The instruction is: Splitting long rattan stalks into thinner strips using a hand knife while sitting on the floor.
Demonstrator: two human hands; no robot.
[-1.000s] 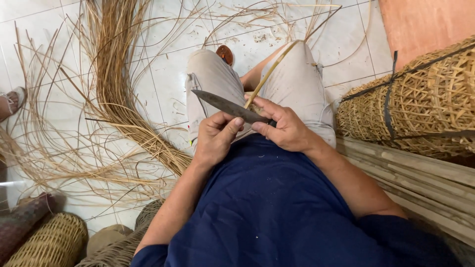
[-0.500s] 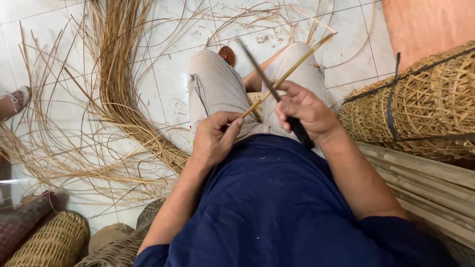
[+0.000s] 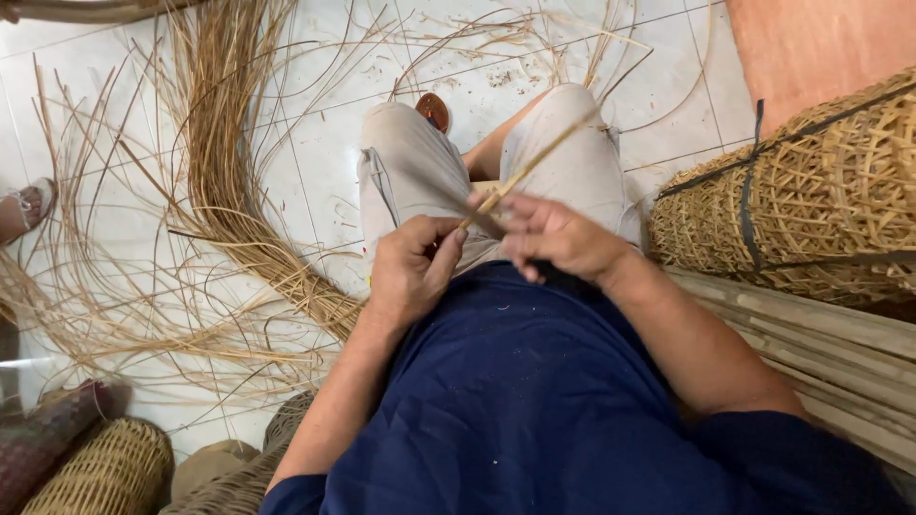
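Observation:
I sit with my knees up over a white tiled floor. My left hand (image 3: pixel 415 267) pinches the near end of a thin rattan cane (image 3: pixel 534 162) that slants up and away over my right knee. My right hand (image 3: pixel 563 238) is closed on a dark-handled knife (image 3: pixel 489 224). Its blade is blurred and lies against the cane just beyond my left thumb. The knife's handle is mostly hidden under my right hand.
A thick bundle of rattan strips (image 3: pixel 224 162) curves across the floor on the left, with loose strands spread around it. Open-weave baskets (image 3: pixel 811 191) lie at right over wooden poles (image 3: pixel 811 343). Woven baskets (image 3: pixel 105 467) sit at bottom left. Another person's sandalled foot (image 3: pixel 24 210) shows at far left.
The knife was swung out along the cane with the blade raised, and has come back down to the cane's near end beside my left thumb. My left hand has stayed put.

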